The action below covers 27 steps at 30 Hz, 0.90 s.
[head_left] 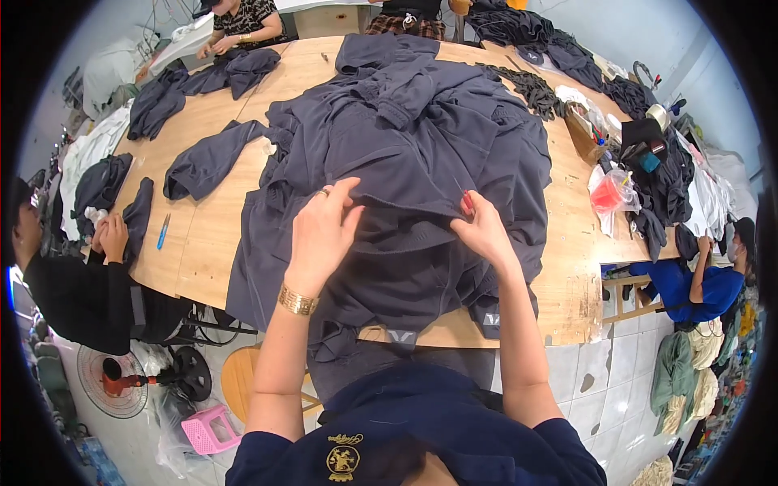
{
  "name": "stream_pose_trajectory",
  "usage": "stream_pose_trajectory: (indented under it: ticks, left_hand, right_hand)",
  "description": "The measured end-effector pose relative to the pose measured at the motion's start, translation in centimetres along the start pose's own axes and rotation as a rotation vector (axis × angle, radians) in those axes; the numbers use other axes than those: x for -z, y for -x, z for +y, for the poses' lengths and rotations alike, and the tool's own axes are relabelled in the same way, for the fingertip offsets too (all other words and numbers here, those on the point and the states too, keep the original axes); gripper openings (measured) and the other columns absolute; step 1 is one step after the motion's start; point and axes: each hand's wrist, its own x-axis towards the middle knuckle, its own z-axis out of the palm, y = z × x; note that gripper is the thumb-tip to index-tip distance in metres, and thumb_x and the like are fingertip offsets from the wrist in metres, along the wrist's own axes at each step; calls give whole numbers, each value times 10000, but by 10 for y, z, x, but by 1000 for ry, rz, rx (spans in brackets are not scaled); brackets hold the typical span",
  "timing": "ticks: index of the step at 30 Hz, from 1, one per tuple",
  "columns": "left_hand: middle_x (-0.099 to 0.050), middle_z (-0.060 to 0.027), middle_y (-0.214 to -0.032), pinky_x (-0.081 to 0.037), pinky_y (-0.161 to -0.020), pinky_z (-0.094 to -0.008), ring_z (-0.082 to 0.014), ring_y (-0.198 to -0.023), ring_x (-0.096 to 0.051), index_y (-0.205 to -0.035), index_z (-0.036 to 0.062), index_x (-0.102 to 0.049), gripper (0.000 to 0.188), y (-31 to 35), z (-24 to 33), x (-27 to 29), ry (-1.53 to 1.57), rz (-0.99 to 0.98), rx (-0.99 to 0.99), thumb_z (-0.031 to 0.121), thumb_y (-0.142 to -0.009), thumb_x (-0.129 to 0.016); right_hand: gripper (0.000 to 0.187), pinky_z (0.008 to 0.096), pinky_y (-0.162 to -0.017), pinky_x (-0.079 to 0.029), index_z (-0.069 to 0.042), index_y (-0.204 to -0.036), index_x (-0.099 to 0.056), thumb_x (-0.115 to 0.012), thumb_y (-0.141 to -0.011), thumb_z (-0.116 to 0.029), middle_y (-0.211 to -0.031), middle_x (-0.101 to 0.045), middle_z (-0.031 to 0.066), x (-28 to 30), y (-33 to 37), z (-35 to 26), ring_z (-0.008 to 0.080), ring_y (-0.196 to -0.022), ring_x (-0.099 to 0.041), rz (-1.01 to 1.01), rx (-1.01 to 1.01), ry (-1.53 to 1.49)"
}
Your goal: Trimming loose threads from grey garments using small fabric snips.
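A dark grey garment (413, 223) lies in front of me on a heap of the same cloth, its hem edge lifted between my two hands. At the left end of that edge, my left hand (322, 231) has the cloth between its thumb and fingers, which are partly spread. My right hand (486, 232) is closed round small red-handled scissors (467, 202); their thin blades point up and away over the cloth. The thumb of this hand also touches the hem's right end. Part of the scissors' handle is hidden by the fingers.
The heap covers the middle of a wooden table (567, 292). Blue snips (163, 232) and a loose dark piece (212, 158) lie left. On the right are a box of tools (585, 134) and a red drink bag (608, 193). Co-workers sit left, right and across.
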Motion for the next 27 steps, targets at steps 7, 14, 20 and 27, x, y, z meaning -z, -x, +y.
stream_pose_trajectory:
  ticks: [7, 14, 20, 27]
  left_hand:
    - [-638, -93, -815, -456, -834, -350, -229, -845, -617, -986, 66, -646, 280, -19, -22, -24, -202, -61, -427, 175, -738, -715]
    - [-594, 57, -714, -389, -588, -184, 2, -660, -469, -852, -21, -646, 237, -66, -49, -8, 493, -554, 161, 211, -891, -624]
    - [-579, -75, -691, -464, -625, -314, -216, -661, -569, -778, 30, -615, 184, -48, -31, -22, -43, 177, -242, 126, -709, -755]
    - [-601, -104, -748, -476, -741, -328, -243, -818, -594, -866, 38, -653, 202, -16, -6, -30, 69, -104, -348, 162, -738, -748]
  right_hand:
    - [257, 343, -675, -424, 47, -808, -424, -594, -660, -76, -755, -472, 165, -8, 5, -1, 285, -705, -515, 70, 96, -17]
    - [208, 252, -505, -460, -68, -696, -370, -573, -721, -29, -688, -430, -9, -8, 0, 10, 77, -587, -468, -38, 97, -152]
    - [278, 236, -540, -495, -93, -668, -393, -627, -817, -80, -667, -449, -52, -29, -7, 13, 54, -606, -490, -126, -190, -506]
    - [308, 227, -516, -470, -114, -666, -402, -677, -798, -72, -634, -438, -53, -28, -2, 15, 54, -565, -487, -38, -249, -760]
